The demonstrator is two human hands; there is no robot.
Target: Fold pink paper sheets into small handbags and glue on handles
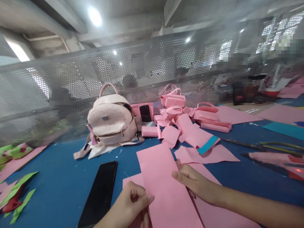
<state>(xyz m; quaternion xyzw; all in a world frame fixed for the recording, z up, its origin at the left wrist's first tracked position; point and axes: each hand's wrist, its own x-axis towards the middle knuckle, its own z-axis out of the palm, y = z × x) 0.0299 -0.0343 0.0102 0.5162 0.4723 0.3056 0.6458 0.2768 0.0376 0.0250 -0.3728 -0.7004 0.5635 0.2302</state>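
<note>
A long strip of pink paper (163, 183) is held up in front of me by both hands. My left hand (136, 202) pinches its left edge, thumb on top and fingers behind. On the opposite edge, my right hand (190, 182) grips the strip with the thumb over the front. Beneath it, partly covered, lie more flat pink sheets (213, 205). To the left of my left hand a black phone (101, 193) rests on the blue table (54, 177).
A pale pink backpack (111, 120) stands ahead, beside another phone (145, 113). Pink folded pieces (171, 134) are heaped right of it. Scissors (256, 145) and a pink glue gun (273, 160) lie at right, green strips (22, 205) at left. A perforated metal screen (142, 69) runs behind.
</note>
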